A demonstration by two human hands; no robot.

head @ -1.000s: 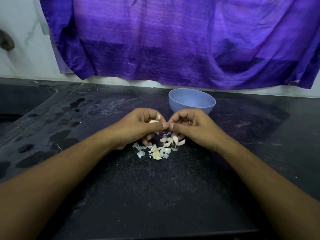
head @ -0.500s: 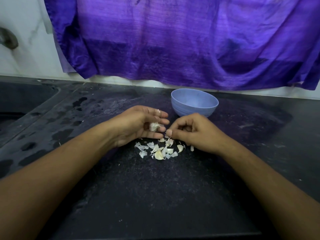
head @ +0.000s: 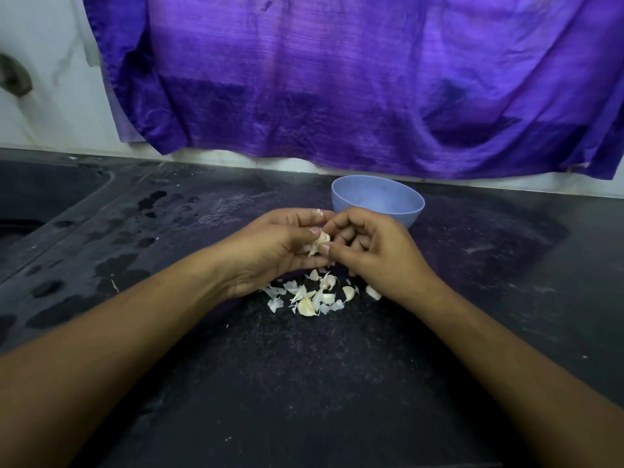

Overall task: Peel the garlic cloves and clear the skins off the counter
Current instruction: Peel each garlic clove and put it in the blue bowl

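Both hands are pinching one pale, papery-skinned garlic clove above the dark speckled stone counter: the left hand is cradling it, the right hand gripping its side. Loose white skins and cloves are lying just beneath, with a round pale-blue plastic bowl sitting behind.

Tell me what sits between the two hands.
A garlic clove, gripped by the left hand and the right hand, above the skins on the counter; the head view shows it.

The dark, speckled worktop carried a small heap of cloves and torn skins at its middle, with a stray clove just right of it. A blue bowl stood upright farther back, near the wall. Wet patches spread over the left side.
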